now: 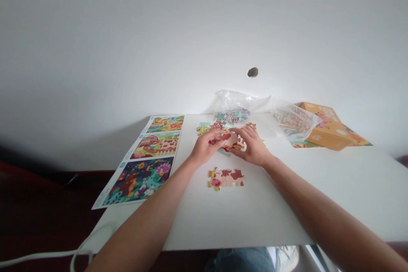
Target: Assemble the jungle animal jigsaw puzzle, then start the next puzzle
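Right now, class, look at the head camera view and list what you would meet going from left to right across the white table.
Three-panel printed picture sheet → left hand → right hand → clear plastic bag → orange cardboard box

The head camera looks forward and down from above the near edge of the white table [344, 191], facing the white wall [204, 29]. Close by, the person's left hand [207, 146] and right hand [250, 146] sit near frame centre, below the wall.
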`<state>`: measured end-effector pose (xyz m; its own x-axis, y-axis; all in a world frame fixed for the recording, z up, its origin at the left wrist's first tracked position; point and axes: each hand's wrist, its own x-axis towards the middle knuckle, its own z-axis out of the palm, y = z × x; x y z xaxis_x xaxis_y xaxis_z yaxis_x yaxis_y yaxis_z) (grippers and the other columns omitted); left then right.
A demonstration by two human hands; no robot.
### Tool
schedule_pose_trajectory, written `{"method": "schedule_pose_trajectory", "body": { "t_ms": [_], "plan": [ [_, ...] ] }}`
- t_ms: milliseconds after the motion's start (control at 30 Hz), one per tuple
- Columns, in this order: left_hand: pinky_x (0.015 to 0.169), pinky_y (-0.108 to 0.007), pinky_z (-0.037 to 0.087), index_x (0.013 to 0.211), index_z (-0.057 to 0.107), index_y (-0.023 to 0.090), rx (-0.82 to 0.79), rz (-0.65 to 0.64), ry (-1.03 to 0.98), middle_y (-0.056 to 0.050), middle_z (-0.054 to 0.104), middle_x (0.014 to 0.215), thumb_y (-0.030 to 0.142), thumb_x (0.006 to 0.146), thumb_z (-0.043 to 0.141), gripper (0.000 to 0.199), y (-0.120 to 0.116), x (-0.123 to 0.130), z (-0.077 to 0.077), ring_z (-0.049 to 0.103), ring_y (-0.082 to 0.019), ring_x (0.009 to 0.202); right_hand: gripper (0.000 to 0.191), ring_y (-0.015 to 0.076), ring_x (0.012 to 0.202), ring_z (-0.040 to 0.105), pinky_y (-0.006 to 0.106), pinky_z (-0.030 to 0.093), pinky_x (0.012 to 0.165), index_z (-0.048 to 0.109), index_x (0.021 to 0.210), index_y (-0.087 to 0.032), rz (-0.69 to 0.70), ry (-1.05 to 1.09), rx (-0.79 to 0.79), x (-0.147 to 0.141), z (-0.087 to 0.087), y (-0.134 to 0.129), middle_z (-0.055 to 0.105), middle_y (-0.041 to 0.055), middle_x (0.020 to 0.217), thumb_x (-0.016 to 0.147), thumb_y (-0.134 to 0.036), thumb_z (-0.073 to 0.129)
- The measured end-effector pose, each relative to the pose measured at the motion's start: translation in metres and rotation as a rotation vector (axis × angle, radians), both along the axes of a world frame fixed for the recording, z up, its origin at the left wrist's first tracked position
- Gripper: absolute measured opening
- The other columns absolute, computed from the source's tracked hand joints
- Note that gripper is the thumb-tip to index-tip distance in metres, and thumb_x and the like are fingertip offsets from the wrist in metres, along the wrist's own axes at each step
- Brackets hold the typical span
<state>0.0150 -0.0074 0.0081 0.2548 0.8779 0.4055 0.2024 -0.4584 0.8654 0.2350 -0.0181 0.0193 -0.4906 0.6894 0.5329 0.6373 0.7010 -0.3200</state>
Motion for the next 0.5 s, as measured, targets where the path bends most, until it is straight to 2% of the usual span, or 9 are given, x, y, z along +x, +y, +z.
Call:
{"method": "schedule_pose_trajectory", "body": {
  "t_ms": [267, 400, 500],
  "plan": [
    [0.081, -0.03, 0.057, 0.112, 0.07, 0.02, -0.001, 0.001, 0.009, -0.005, 0.075, 0.104, 0.027, 0.08, 0.071, 0.033, 0.0007, 0.0004, -0.0002, 0.071, -0.017, 0.083, 0.058, 0.0284, 0.1, 0.055, 0.043, 0.041, 0.091, 0.047, 0.135, -0.024, -0.005, 0.005, 0.0, 0.0, -0.0008, 0.0002, 0.063, 0.0091, 0.108, 0.084, -0.042, 0.069],
    [0.084, -0.029, 0.054, 0.123, 0.065, 0.02, 0.013, 0.008, 0.021, -0.007, 0.075, 0.102, 0.03, 0.082, 0.07, 0.042, -0.0005, -0.002, 0.0014, 0.07, -0.019, 0.092, 0.057, 0.0287, 0.101, 0.056, 0.043, 0.041, 0.092, 0.047, 0.134, -0.024, -0.012, 0.034, 0.008, 0.0019, -0.0004, 0.0007, 0.064, 0.0092, 0.108, 0.085, -0.043, 0.068],
    [0.073, -0.025, 0.052, 0.127, 0.062, 0.018, 0.009, 0.017, -0.015, -0.006, 0.074, 0.097, 0.032, 0.082, 0.07, 0.048, -0.0021, -0.0072, 0.0043, 0.068, -0.016, 0.084, 0.058, 0.0295, 0.104, 0.056, 0.045, 0.042, 0.093, 0.047, 0.133, -0.025, -0.057, 0.1, 0.013, 0.0051, -0.0032, 0.0038, 0.064, 0.0099, 0.112, 0.083, -0.045, 0.068]
  ]
}}
